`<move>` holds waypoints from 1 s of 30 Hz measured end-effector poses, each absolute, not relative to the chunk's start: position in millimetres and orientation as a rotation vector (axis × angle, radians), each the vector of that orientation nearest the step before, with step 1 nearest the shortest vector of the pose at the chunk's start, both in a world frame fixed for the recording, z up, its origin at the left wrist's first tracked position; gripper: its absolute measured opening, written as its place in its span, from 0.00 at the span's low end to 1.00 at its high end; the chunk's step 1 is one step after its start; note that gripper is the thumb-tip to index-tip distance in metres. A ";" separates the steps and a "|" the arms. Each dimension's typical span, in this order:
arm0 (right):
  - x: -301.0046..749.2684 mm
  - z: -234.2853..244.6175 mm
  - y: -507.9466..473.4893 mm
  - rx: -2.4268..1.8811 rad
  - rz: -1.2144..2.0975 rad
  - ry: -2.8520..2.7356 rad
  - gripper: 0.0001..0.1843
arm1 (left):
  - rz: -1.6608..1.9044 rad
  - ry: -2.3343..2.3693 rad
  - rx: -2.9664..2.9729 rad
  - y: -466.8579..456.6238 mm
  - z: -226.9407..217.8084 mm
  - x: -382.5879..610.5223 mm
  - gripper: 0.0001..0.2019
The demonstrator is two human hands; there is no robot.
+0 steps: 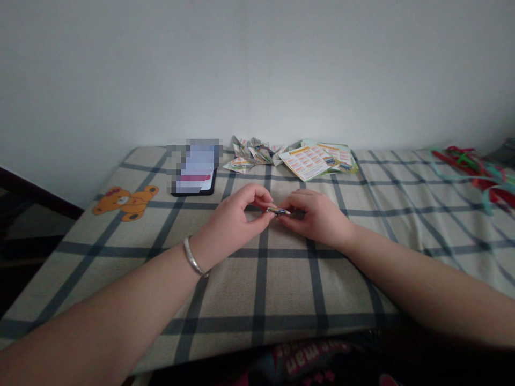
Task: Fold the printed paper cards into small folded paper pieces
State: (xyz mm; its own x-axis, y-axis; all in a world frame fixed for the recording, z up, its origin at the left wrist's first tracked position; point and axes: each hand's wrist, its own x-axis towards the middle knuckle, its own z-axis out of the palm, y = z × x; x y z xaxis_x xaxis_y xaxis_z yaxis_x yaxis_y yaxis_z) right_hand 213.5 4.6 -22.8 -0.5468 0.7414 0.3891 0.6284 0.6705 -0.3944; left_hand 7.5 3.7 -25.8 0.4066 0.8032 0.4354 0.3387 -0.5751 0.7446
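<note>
Between my two hands is a small folded piece of printed paper point(278, 211), seen nearly edge-on. My left hand point(245, 210) pinches its left end between thumb and fingers; a silver bracelet point(192, 256) circles that wrist. At the right end, my right hand point(311, 214) grips the paper the same way. Both hands are just above the checked tablecloth point(289, 289), near the middle of the table. The fingers hide part of the paper, so its exact folded shape is unclear.
Behind the hands lie crumpled or folded printed papers point(257, 151) and flat printed leaflets point(308, 162). A phone point(195, 179), partly blurred out, is at the left back. Nearby is an orange bear cutout point(126, 202). Coloured ribbons point(478, 171) lie at the far right, before the wall point(257, 69).
</note>
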 end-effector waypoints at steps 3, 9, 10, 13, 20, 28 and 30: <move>212.9 -22.2 4.0 -1.056 0.258 -2.376 0.05 | 1.061 0.954 2.154 3.9 -25.3 7.0 0.08; 212.8 -20.3 2.3 -1.004 0.148 -2.460 0.10 | 1.004 0.959 2.344 3.0 -23.3 6.4 0.03; 212.8 -20.2 2.1 -0.992 0.127 -2.475 0.10 | 0.990 0.962 2.372 2.7 -23.2 6.5 0.03; 212.5 -20.3 1.8 -0.960 0.051 -2.525 0.09 | 0.959 0.965 2.447 1.9 -23.1 7.1 0.01; 209.6 -20.6 0.0 -1.001 -0.003 -2.578 0.08 | 0.857 0.974 2.600 -0.1 -20.1 7.2 0.04; 208.2 -19.7 -2.5 -1.062 0.042 -2.531 0.11 | 0.831 1.023 2.623 -1.1 -18.3 5.9 0.05; 208.5 -19.0 -2.8 -1.063 0.050 -2.517 0.10 | 0.848 1.021 2.620 -0.7 -18.9 5.5 0.05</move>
State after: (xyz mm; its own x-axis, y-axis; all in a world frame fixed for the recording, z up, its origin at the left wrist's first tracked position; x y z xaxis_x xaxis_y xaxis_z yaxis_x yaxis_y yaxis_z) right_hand 208.5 -2.8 -19.0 -0.6271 0.6945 0.3526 0.6799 0.7090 -0.1874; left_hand 5.5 -0.7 -18.9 0.5957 0.6723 0.4395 0.5551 -0.7400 0.3798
